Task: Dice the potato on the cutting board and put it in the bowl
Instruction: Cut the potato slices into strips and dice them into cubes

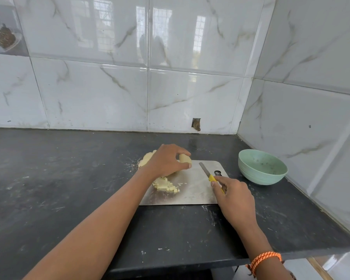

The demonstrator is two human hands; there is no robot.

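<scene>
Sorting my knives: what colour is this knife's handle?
Yellow; the knife handle shows best in the head view.

Corner kitchen spot with a dark, almost black stone countertop, pretty scuffed and dusted with pale smears. Glossy white marble-look wall tiles with grey-gold veins run behind and along the right side. They reflect barred windows (bright daylight coming in). One decorative picture tile top left, and a small chipped hole near the counter line.
</scene>
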